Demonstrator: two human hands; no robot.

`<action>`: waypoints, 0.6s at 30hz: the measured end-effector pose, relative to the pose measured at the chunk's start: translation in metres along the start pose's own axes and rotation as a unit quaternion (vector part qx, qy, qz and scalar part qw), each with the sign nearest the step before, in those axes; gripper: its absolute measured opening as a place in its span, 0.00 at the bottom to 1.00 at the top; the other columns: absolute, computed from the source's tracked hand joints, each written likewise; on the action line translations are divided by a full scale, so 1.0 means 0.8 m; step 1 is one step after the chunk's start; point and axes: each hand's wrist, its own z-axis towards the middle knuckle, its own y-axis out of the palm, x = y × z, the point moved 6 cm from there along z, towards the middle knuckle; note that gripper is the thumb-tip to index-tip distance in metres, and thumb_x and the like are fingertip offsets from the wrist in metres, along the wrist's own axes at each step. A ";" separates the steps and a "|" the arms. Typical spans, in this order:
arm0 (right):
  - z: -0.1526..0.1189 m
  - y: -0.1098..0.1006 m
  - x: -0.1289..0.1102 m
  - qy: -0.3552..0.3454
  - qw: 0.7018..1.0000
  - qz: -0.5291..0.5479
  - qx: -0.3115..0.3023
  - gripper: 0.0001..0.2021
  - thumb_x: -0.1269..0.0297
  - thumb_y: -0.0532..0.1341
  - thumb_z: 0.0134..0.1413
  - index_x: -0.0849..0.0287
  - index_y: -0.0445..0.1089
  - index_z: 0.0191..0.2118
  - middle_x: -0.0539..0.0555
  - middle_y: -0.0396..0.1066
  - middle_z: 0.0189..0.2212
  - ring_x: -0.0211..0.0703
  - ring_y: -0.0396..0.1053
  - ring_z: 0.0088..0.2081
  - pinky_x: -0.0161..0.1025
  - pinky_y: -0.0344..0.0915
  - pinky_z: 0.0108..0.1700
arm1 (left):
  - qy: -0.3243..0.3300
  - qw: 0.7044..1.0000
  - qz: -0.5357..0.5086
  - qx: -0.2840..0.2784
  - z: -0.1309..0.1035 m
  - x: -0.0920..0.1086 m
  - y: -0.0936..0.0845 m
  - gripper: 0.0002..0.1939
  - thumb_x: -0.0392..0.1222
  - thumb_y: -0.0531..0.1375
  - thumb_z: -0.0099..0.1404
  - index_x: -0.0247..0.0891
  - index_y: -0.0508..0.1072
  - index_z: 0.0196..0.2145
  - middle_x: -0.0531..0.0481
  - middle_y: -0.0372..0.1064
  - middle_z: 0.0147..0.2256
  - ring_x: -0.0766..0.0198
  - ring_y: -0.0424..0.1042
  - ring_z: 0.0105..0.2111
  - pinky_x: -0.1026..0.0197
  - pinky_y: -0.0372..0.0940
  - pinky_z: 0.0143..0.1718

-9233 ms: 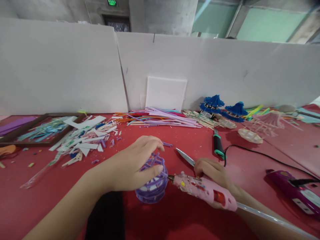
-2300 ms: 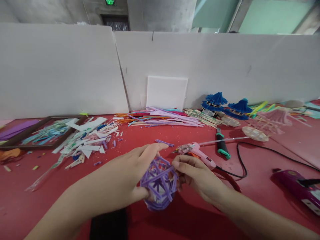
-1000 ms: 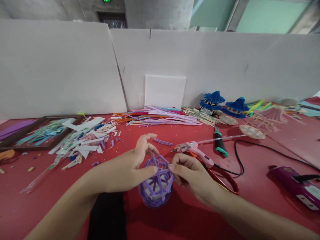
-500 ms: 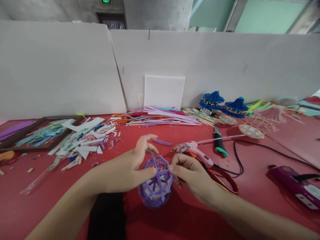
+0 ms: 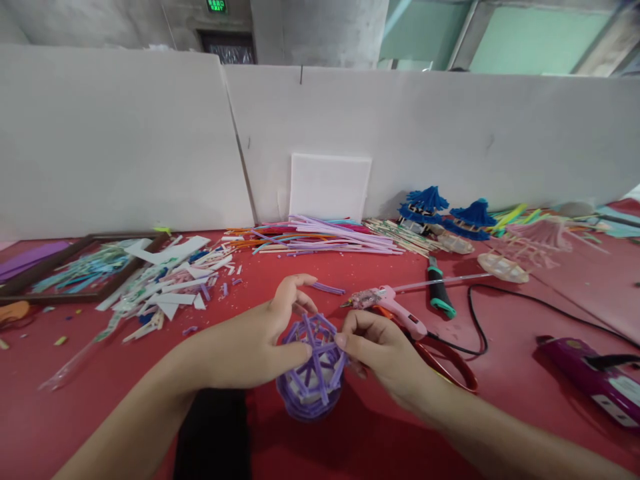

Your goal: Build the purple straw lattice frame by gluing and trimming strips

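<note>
Red tabletop [image 5: 270, 270]; toward its near edge, the left hand [image 5: 255, 340] and right hand [image 5: 375, 347] meet on a purple pipe-cleaner lattice [image 5: 316, 375].
Left fingers arch apart from the thumb, which touches the lattice; the right hand pinches a strip [image 5: 326, 347] there. Light bracing and a steady pinch should hold that strip without crushing anything.

Left arm [image 5: 145, 413]: slanting up from lower left!
Left grip [image 5: 265, 340]: thumb [image 5: 290, 357] stretched forward, fingers [image 5: 297, 288] arched above it.
Right arm [image 5: 480, 420]: angled up from lower right.
Right grip [image 5: 377, 343]: thumb and index finger neatly pinched!
</note>
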 end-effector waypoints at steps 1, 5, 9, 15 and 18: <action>0.001 -0.002 -0.004 0.001 1.000 -0.024 -0.008 0.23 0.43 0.69 0.43 0.57 0.61 0.22 0.41 0.56 0.14 0.30 0.51 0.17 0.32 0.48 0.21 | 0.000 1.000 -0.002 0.001 0.000 0.000 0.000 0.33 0.42 0.55 0.65 0.49 0.42 0.62 0.42 0.60 0.57 0.46 0.65 0.59 0.43 0.64 0.53; 0.003 -0.041 -0.047 -0.083 0.966 -0.246 -0.006 0.16 0.48 0.65 0.51 0.57 0.69 0.30 0.48 0.66 0.22 0.35 0.59 0.23 0.34 0.54 0.25 | -0.006 1.000 -0.015 -0.003 0.000 -0.004 -0.001 0.33 0.43 0.54 0.65 0.48 0.41 0.63 0.41 0.60 0.58 0.48 0.62 0.61 0.44 0.63 0.56; 0.000 -0.124 -0.077 -0.101 0.831 -0.535 0.114 0.11 0.54 0.61 0.55 0.56 0.72 0.31 0.52 0.72 0.25 0.40 0.66 0.25 0.36 0.57 0.27 | 0.002 0.999 -0.028 0.020 -0.004 -0.006 -0.006 0.32 0.44 0.53 0.67 0.48 0.42 0.63 0.40 0.59 0.60 0.53 0.60 0.62 0.47 0.63 0.58; 0.006 -0.168 -0.032 -0.021 0.821 -0.569 0.043 0.13 0.54 0.57 0.60 0.56 0.71 0.30 0.53 0.75 0.26 0.44 0.71 0.26 0.37 0.61 0.29 | 0.061 0.989 0.085 0.107 -0.007 0.020 -0.014 0.13 0.41 0.54 0.67 0.49 0.66 0.49 0.50 0.62 0.58 0.55 0.63 0.60 0.51 0.62 0.60; 0.011 -0.162 -0.019 -0.020 0.824 -0.563 0.059 0.16 0.55 0.56 0.60 0.55 0.63 0.23 0.52 0.72 0.22 0.43 0.68 0.24 0.37 0.59 0.28 | 0.087 0.981 0.125 0.118 -0.006 0.034 -0.006 0.07 0.40 0.53 0.66 0.46 0.71 0.39 0.50 0.62 0.56 0.55 0.62 0.60 0.52 0.61 0.60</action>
